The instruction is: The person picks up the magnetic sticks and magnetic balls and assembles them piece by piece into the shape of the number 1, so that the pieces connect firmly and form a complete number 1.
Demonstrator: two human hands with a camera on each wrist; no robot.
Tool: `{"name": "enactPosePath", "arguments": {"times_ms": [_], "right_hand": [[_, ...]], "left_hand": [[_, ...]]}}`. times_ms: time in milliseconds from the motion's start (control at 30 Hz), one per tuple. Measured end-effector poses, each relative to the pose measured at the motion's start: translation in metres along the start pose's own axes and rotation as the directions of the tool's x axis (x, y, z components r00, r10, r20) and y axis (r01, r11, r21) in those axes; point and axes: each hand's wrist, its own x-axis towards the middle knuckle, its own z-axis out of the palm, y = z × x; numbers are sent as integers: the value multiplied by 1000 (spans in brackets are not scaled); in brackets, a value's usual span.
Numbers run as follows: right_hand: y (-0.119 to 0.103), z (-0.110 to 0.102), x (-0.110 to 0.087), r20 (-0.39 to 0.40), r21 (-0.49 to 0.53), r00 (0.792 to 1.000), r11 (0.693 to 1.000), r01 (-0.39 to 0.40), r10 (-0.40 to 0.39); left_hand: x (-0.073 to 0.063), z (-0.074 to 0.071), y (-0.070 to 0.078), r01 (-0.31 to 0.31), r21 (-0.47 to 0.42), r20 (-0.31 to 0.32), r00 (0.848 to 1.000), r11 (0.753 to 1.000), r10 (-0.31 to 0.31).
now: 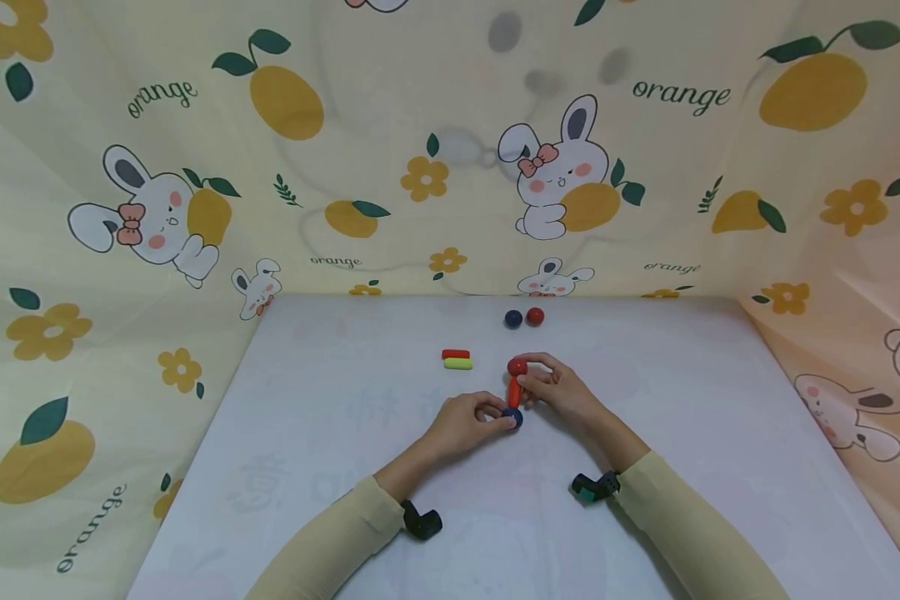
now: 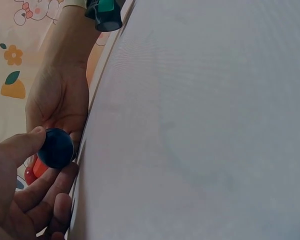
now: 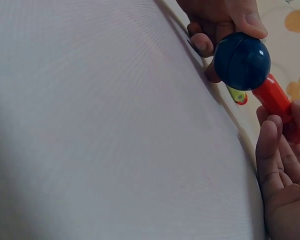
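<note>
My left hand [image 1: 465, 425] pinches a dark blue ball [image 1: 514, 417] between thumb and fingers. A red rod [image 1: 513, 392] runs from that ball up to a red ball [image 1: 517, 367], which my right hand [image 1: 562, 390] holds with thumb and fingers. In the right wrist view the blue ball [image 3: 242, 61] sits right at the end of the red rod [image 3: 274, 97]. The left wrist view shows the blue ball [image 2: 56, 148] in front, with the red pieces mostly hidden behind it.
Beyond the hands, a second blue ball [image 1: 513, 319] and a second red ball [image 1: 535, 317] lie side by side. Left of them are a red rod [image 1: 456, 354] and a yellow-green rod [image 1: 458, 364]. A patterned cloth [image 1: 390, 125] rises behind the white table [image 1: 307, 500].
</note>
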Motion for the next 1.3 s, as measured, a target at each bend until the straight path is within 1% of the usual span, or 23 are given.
{"name": "enactPosePath", "arguments": {"times_ms": [200,300,500,567,767,933,1133,1300], "right_hand": [[-2,0,-1,-10,-16,1000,1000,3,-3],[-2,1,-2,-15,-17,1000,1000,10,-10],[0,1,0,-18,17,1000,1000,24,-24],[1,1,0,-23,24,1000,1000,19,-18],[0,1,0,-12,7,999,1000,30,-30],[-1,1,0,-10,4,1000,1000,22,-22],[0,0,0,0,-21,1000,999,29,-29],[0,2,0,-8,-53,1000,998,20,-20]], "left_hand": [[0,0,2,1,36,-7,1000,999,-1],[-1,0,2,-4,35,-10,1000,999,4],[-1,-1,1,-25,31,-7,1000,999,25],[-1,-1,0,-31,26,-5,1000,999,31],[-1,-2,-1,-38,20,-3,999,999,38],[-1,-2,-1,-40,18,-1,999,999,40],[-2,-4,2,-26,1,7,1000,1000,26],[-2,-5,0,-24,-8,19,1000,1000,24]]}}
